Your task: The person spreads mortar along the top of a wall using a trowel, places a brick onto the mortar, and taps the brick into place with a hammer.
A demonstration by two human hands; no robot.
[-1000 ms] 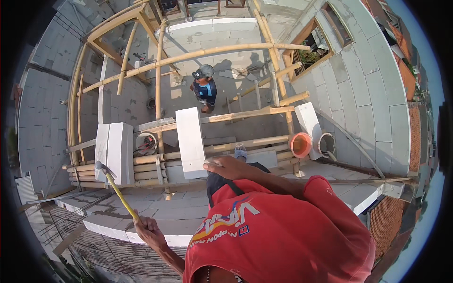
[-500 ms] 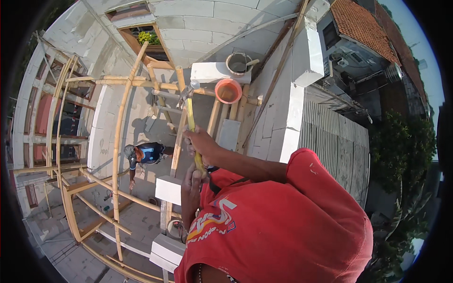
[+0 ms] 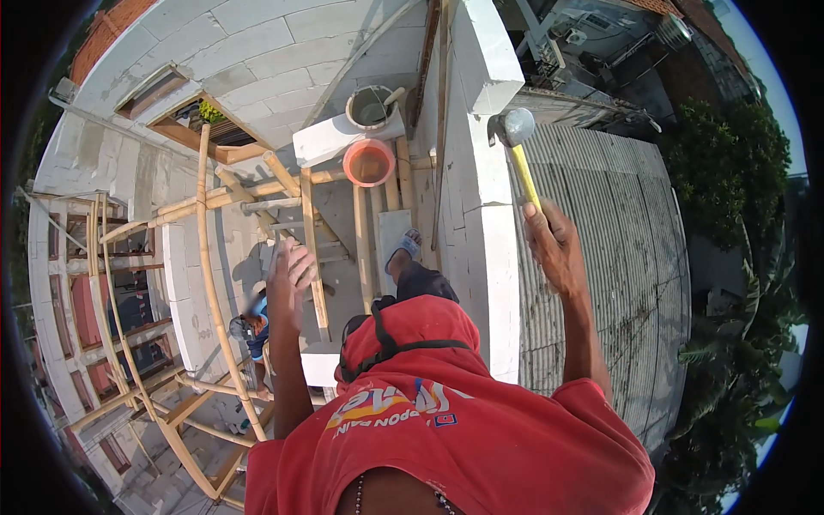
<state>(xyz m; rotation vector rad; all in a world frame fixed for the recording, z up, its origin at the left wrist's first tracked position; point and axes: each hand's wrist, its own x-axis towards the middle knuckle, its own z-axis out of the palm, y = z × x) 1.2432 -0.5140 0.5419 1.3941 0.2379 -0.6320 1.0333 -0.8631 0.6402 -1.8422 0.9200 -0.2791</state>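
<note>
A grey corrugated roof point(image 3: 609, 257) is spread below and to the right of the right hand point(image 3: 556, 245). Just left of that hand, a white block wall point(image 3: 502, 283) is seen running lengthwise. A bamboo frame point(image 3: 211, 257) is set to the left of the left hand point(image 3: 292, 266), and a co-worker point(image 3: 259, 345) in blue is partly hidden beside the left forearm, lower down. Beyond the left hand and to its right, a loose white block point(image 3: 335, 144) is laid, with a dark bucket point(image 3: 369, 126) at its far side and an orange bucket point(image 3: 348, 165) nearer. The hammer point(image 3: 523, 167) is gripped by its yellow handle in the right hand, its head held ahead of the fingers by the wall; whether the wall is touched cannot be told. The left hand is raised, its blurred fingers loosely spread and slightly bent.
</note>
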